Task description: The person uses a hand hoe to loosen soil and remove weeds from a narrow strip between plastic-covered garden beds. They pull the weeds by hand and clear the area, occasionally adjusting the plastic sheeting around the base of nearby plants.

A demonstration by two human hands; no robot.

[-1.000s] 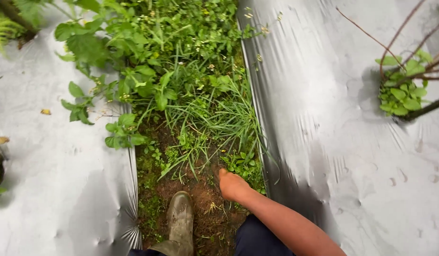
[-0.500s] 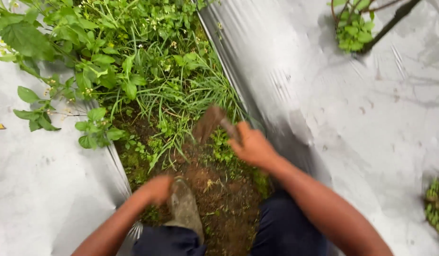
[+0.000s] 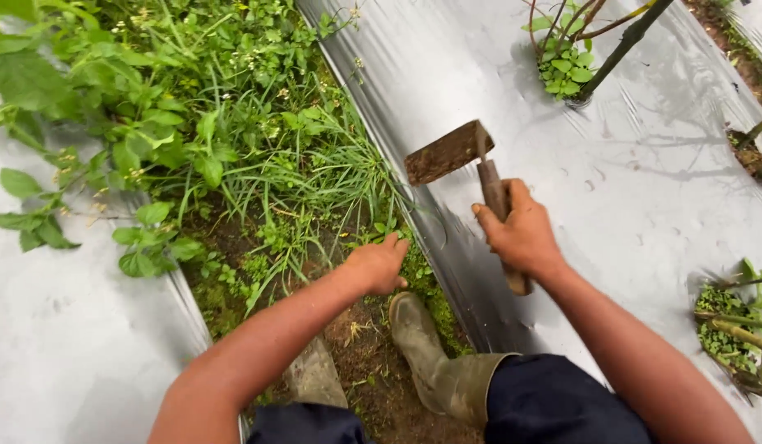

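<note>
- Covering most of the frame, silver plastic sheeting (image 3: 644,197) lies on the right side, and a second sheet (image 3: 60,345) fills the lower left.
- Between the two sheets a furrow of weeds and grass (image 3: 233,123) runs from the upper left down to bare brown soil (image 3: 373,362) at the bottom centre.
- Holes in the right sheet act like small pots: one at the upper right holds a leafy plant with thin stems (image 3: 566,70), and one at the right edge holds green growth and stalks (image 3: 730,325).
- Two muddy rubber boots (image 3: 434,362) stand on the soil, one only partly seen behind the left forearm.
- The right hand (image 3: 521,234), centre right, is closed tightly around the wooden handle of a small hoe (image 3: 467,164).
- The handle's long axis is nearly upright in the frame, leaning a little to the upper left; the rusty flat blade sits at the top and points to the left, above the sheet's edge.
- The left hand (image 3: 379,265), in the centre, is loosely curled with the fingers bent down into the grass; I cannot tell if it holds any stems.
</note>
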